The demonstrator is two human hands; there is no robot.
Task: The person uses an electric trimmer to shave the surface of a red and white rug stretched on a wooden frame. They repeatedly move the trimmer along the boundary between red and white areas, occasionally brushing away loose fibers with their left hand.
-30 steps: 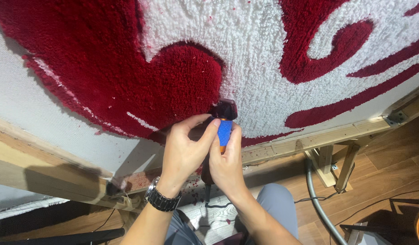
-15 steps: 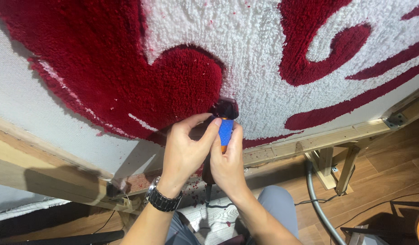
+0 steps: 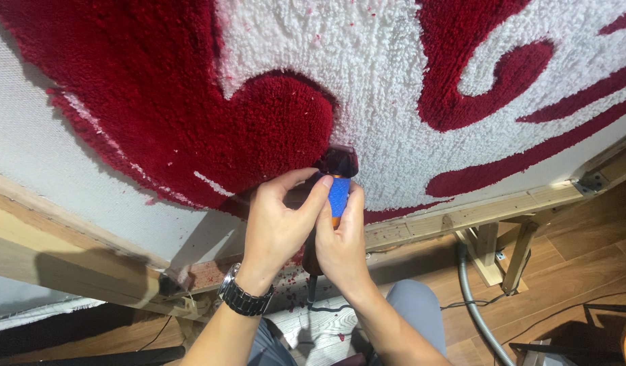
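Observation:
A tufted rug point(image 3: 367, 88) with deep red shapes on a white pile is stretched on a wooden frame point(image 3: 462, 217). Both hands grip a small trimmer point(image 3: 338, 193) with a blue and orange body and a dark head. The head presses against the rug at the border between a rounded red lobe and the white pile. My left hand point(image 3: 279, 227), with a dark metal wristwatch point(image 3: 241, 298), wraps the tool from the left, its thumb over the blue part. From the right, my right hand point(image 3: 340, 240) holds the same tool. A dark cord hangs below the hands.
Bare white backing cloth point(image 3: 62, 156) lies left of the red pile. A grey flexible hose point(image 3: 472, 305) and thin cables run over the wooden floor at the right. Wooden frame legs point(image 3: 502, 254) stand behind the hose. Red fluff lies scattered on the floor under the hands.
The trimmer head and both hands have shifted very slightly along the red and white border. The grip is unchanged.

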